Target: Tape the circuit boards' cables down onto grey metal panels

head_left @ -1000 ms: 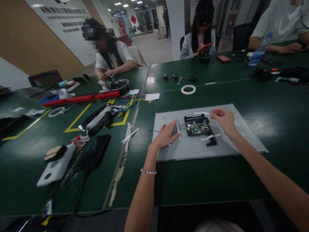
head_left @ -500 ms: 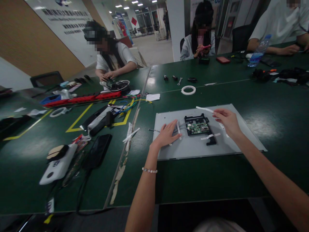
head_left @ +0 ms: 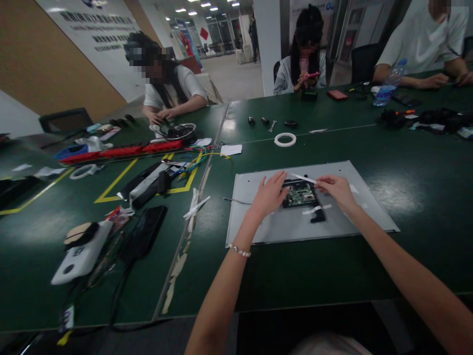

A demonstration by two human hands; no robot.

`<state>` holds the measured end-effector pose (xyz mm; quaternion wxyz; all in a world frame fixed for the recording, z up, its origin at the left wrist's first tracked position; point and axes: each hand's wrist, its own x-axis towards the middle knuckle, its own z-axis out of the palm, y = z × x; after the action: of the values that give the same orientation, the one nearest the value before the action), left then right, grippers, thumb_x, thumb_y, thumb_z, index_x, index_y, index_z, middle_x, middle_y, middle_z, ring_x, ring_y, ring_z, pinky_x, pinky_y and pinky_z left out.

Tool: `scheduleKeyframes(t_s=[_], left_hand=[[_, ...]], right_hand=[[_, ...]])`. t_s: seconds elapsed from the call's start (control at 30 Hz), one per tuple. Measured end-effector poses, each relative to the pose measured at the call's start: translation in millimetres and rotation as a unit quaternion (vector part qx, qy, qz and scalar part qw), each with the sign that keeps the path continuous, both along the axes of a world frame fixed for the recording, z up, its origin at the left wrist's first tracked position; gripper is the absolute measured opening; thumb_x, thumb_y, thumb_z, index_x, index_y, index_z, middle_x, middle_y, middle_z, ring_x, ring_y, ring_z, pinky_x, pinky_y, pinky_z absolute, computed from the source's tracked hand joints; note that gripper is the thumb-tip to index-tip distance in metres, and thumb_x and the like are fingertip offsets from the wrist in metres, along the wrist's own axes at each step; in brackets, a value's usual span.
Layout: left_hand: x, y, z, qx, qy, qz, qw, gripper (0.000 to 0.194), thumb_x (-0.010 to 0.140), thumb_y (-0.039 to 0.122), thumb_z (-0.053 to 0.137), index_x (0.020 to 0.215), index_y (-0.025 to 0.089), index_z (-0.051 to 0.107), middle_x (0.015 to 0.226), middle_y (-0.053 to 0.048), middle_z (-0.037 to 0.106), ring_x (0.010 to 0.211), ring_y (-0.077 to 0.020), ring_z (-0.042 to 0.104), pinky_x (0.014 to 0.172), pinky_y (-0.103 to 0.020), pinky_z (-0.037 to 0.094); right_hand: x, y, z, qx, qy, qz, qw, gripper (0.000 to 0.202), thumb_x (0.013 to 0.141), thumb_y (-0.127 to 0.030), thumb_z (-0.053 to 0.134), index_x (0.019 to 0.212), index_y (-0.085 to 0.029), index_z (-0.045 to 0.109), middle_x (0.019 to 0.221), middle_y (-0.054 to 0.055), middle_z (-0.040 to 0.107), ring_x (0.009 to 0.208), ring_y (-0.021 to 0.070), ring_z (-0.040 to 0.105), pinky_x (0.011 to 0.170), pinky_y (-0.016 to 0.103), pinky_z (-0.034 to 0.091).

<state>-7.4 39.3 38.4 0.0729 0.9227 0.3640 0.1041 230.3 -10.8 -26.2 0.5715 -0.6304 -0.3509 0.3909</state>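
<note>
A flat grey panel [head_left: 244,231] lies on the green table in front of me. On it sits a green circuit board [head_left: 300,196] in a black plastic bracket [head_left: 318,216], with a piece of white tape across the bracket's lower arm. My right hand [head_left: 337,191] pinches one end of a strip of white tape [head_left: 303,179] over the bracket's top edge. Fingers spread, my left hand [head_left: 269,196] reaches to the bracket's left side, near the strip's free end. Whether it touches the strip is unclear. A thin grey cable [head_left: 236,200] runs under my left hand.
Beyond the panel lie a white tape roll [head_left: 285,140], a small wrench [head_left: 272,126] and several black parts. To the left are a black phone [head_left: 144,231], a white device [head_left: 82,254] and wires. A water bottle [head_left: 389,86] stands at right. Several people sit across the table.
My left hand has moved right and up, from the panel's left part to the bracket. My right hand has brought the tape strip left and lower, over the bracket's top edge.
</note>
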Motion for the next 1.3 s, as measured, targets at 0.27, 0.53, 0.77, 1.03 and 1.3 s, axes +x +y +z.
scheduleKeyframes(t_s=[0.27, 0.53, 0.77, 1.03, 1.3], left_hand=[[62, 11, -18.5, -0.017, 0.043, -0.020, 0.999, 0.041, 0.098, 0.032, 0.025, 0.131, 0.018, 0.044, 0.138, -0.009, 0.050, 0.127, -0.0214, 0.045, 0.108, -0.049, 0.028], [65, 6, -26.0, 0.012, 0.021, 0.007, 1.000, 0.035, 0.098, 0.030, 0.028, 0.124, 0.022, 0.050, 0.131, -0.007, 0.056, 0.122, -0.0221, 0.048, 0.107, -0.053, 0.026], [68, -1, -27.7, -0.005, 0.020, 0.047, 0.999, 0.039, 0.096, 0.024, 0.027, 0.129, 0.024, 0.047, 0.139, -0.006, 0.050, 0.128, -0.0249, 0.041, 0.106, -0.062, 0.023], [71, 0, -31.5, -0.042, 0.016, 0.084, 0.995, 0.041, 0.097, 0.034, 0.025, 0.132, 0.030, 0.046, 0.145, -0.001, 0.042, 0.134, -0.0292, 0.032, 0.103, -0.069, 0.021], [35, -2, -14.0, -0.013, -0.045, 0.130, 0.990, 0.045, 0.097, 0.039, 0.025, 0.139, 0.026, 0.035, 0.151, -0.005, 0.030, 0.143, -0.0248, 0.014, 0.109, -0.061, 0.022]], right_hand=[[0, 3, -7.5, -0.012, -0.096, 0.014, 0.995, 0.018, 0.075, -0.027, 0.062, 0.085, -0.012, 0.063, 0.078, 0.006, 0.067, 0.066, 0.0143, 0.066, 0.062, 0.023, 0.055], [-6, -2, 8.8, -0.049, -0.302, 0.012, 0.952, 0.016, 0.079, -0.028, 0.061, 0.089, -0.016, 0.066, 0.074, 0.005, 0.065, 0.070, 0.0175, 0.062, 0.069, 0.028, 0.048], [-16, -14, 16.5, -0.125, -0.624, 0.050, 0.770, 0.023, 0.094, -0.030, 0.044, 0.111, -0.019, 0.053, 0.092, 0.007, 0.064, 0.081, 0.0208, 0.061, 0.062, 0.027, 0.038], [-5, -24, 12.9, -0.119, -0.629, 0.085, 0.764, 0.026, 0.094, -0.029, 0.042, 0.115, -0.016, 0.050, 0.103, 0.010, 0.060, 0.093, 0.0221, 0.057, 0.071, 0.029, 0.042], [36, -69, 2.0, -0.015, -0.619, 0.195, 0.761, 0.049, 0.094, -0.042, 0.039, 0.140, -0.024, 0.039, 0.139, 0.008, 0.042, 0.128, 0.0252, 0.037, 0.104, 0.044, 0.033]])
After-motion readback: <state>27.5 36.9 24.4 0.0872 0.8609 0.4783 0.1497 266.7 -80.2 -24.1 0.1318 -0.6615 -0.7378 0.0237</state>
